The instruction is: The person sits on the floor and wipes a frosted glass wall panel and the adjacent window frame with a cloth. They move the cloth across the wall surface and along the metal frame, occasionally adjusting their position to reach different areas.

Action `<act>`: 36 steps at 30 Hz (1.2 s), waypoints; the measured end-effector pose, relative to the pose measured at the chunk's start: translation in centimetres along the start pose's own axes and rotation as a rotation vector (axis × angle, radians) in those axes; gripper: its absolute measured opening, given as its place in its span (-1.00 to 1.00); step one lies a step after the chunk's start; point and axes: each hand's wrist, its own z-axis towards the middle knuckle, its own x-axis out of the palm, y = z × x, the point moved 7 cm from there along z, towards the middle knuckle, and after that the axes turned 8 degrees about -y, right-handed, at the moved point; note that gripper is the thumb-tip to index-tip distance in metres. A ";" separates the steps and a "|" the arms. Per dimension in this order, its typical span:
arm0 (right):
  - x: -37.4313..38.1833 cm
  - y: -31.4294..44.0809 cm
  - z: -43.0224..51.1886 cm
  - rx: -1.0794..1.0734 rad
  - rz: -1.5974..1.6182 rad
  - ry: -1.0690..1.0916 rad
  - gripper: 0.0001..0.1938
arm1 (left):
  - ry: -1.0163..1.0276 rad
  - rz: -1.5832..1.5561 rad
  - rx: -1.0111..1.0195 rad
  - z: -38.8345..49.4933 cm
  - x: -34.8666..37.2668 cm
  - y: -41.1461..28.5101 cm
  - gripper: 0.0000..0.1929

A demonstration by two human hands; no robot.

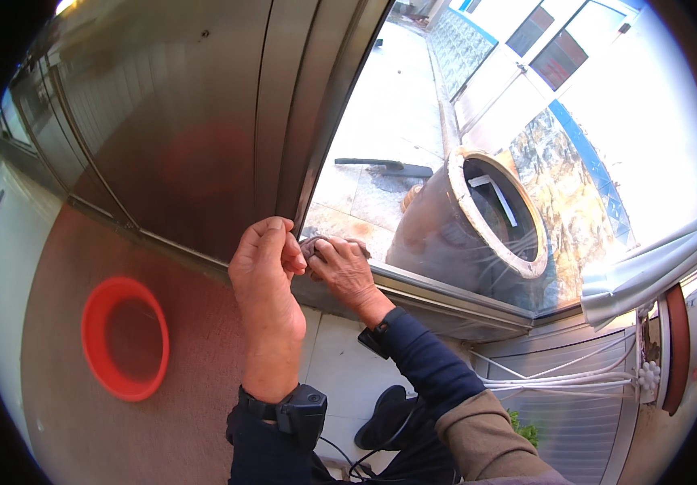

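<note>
My right hand (345,273) presses a bunched greyish-brown cloth (311,247) against the lower corner of a glass pane, where the upright metal frame (309,121) meets the sill (445,291). Just to its left is my left hand (269,260), raised in front of the frame. Its fingers are curled in towards the thumb, and nothing shows between them. Both wrists wear black straps, with a black box-shaped device (303,412) on the left one.
A red plastic basin (125,339) stands on a reddish-brown mat (197,388) at left. Behind the glass is a large glazed jar (439,224). White pipes (561,385) run at lower right, near a green plant (523,429). A black cable (360,467) hangs by my legs.
</note>
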 end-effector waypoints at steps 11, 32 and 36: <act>-17.4 -7.3 4.8 0.173 -0.127 -0.337 -0.69 | 0.018 -0.017 -0.018 0.0 -0.1 0.1 -0.87; -26.9 -10.8 12.0 0.242 -0.043 -0.565 -0.68 | 0.066 0.025 -0.047 -0.2 0.9 1.2 -0.85; -27.6 -10.1 16.6 0.141 -0.122 -0.671 -0.62 | 0.086 0.024 -0.048 -0.3 0.9 1.3 -0.85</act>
